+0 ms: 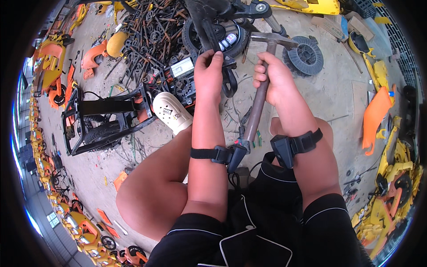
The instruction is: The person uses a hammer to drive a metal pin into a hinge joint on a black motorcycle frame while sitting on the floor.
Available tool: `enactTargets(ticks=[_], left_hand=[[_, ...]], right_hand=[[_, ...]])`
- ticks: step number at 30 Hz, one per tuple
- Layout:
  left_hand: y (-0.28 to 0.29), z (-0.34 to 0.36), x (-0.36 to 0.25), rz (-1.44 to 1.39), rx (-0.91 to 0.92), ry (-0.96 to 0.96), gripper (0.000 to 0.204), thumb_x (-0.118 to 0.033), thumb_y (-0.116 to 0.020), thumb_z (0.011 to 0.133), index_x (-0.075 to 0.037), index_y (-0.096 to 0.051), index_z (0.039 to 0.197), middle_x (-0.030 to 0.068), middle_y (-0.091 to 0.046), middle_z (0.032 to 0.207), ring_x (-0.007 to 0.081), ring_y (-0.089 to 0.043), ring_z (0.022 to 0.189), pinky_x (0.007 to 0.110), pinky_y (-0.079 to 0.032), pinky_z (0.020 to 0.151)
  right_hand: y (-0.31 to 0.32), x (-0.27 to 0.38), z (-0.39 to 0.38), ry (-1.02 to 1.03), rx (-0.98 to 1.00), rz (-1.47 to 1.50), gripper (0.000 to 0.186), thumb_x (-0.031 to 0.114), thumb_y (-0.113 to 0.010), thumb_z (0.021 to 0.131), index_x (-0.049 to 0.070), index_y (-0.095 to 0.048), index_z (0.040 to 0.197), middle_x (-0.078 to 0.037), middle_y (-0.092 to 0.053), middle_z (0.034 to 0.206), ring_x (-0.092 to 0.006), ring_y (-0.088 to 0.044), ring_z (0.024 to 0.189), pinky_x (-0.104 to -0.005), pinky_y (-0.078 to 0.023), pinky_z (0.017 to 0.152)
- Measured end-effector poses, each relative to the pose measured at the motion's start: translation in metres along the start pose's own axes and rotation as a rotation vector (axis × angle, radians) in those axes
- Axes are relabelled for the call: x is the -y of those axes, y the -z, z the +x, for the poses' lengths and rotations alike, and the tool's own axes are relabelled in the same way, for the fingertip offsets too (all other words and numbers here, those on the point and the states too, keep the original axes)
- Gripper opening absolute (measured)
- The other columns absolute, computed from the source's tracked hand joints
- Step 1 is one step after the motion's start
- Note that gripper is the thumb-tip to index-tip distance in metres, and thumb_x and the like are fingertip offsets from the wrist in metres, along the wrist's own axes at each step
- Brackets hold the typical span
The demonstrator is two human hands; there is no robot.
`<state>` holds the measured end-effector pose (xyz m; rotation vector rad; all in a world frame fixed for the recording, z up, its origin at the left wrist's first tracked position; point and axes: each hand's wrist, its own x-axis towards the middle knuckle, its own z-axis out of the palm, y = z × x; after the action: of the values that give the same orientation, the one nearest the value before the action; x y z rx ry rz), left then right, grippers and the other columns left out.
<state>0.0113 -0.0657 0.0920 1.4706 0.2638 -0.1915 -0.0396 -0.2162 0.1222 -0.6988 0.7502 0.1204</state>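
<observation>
Black, white-piped shirt (267, 233) nearest; beyond, I see the right hand (276, 75) clenched around a brown-handled hammer (258, 100), the left hand (209, 76) half-curled, apparently on a black frame (204, 29) near a white label (182, 67).

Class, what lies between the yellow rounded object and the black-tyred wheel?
In the head view, a heap of dark, rusty-looking metal parts lies between the yellow rounded object and the black-tyred wheel.

Grey floor (334, 99) bears a heap of metal parts (149, 38); a grey disc (307, 57); an orange panel (376, 116).
</observation>
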Motion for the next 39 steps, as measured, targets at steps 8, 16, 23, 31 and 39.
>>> enactTargets(ticks=[8, 16, 23, 31, 39], left_hand=[[-0.007, 0.005, 0.0, 0.069, 0.046, -0.057, 0.041, -0.015, -0.073, 0.09, 0.005, -0.056, 0.12, 0.0074, -0.065, 0.103, 0.0121, -0.059, 0.091, 0.027, -0.048, 0.08], [-0.004, 0.006, 0.001, 0.047, 0.09, -0.027, 0.034, -0.011, -0.069, 0.091, 0.004, -0.058, 0.119, 0.0077, -0.066, 0.1, 0.0135, -0.061, 0.089, 0.029, -0.048, 0.083], [0.008, 0.008, -0.001, 0.128, 0.023, -0.009, 0.034, -0.023, -0.068, 0.094, 0.001, -0.066, 0.118, 0.0039, -0.068, 0.102, 0.0111, -0.058, 0.085, 0.027, -0.046, 0.078], [0.003, 0.003, -0.002, 0.365, -0.002, -0.106, 0.048, -0.022, -0.075, 0.089, 0.007, -0.059, 0.124, 0.0078, -0.065, 0.106, 0.013, -0.059, 0.09, 0.027, -0.048, 0.077], [0.001, 0.002, -0.002, 0.255, -0.002, -0.047, 0.043, -0.021, -0.074, 0.089, 0.005, -0.061, 0.12, 0.0053, -0.066, 0.099, 0.0115, -0.058, 0.082, 0.025, -0.046, 0.071]], right_hand=[[-0.005, 0.014, 0.006, -0.092, 0.111, -0.018, 0.017, 0.019, -0.06, 0.094, 0.009, -0.049, 0.085, 0.002, -0.048, 0.064, -0.0103, -0.044, 0.051, -0.0328, -0.043, 0.051], [-0.008, 0.026, -0.003, -0.063, 0.091, -0.025, 0.018, 0.019, -0.063, 0.092, 0.01, -0.048, 0.087, 0.004, -0.048, 0.063, -0.0088, -0.043, 0.05, -0.0291, -0.039, 0.05], [-0.007, 0.035, -0.015, -0.037, 0.115, -0.059, 0.018, 0.018, -0.064, 0.091, 0.009, -0.049, 0.087, 0.003, -0.049, 0.066, -0.0088, -0.043, 0.05, -0.0295, -0.039, 0.051], [-0.003, 0.039, -0.024, -0.037, 0.104, -0.066, 0.017, 0.018, -0.063, 0.092, 0.01, -0.049, 0.087, 0.003, -0.048, 0.066, -0.0087, -0.043, 0.051, -0.0296, -0.04, 0.051], [0.001, 0.039, -0.028, -0.032, 0.099, -0.06, 0.017, 0.018, -0.063, 0.092, 0.01, -0.049, 0.087, 0.003, -0.049, 0.068, -0.0084, -0.044, 0.052, -0.0292, -0.04, 0.051]])
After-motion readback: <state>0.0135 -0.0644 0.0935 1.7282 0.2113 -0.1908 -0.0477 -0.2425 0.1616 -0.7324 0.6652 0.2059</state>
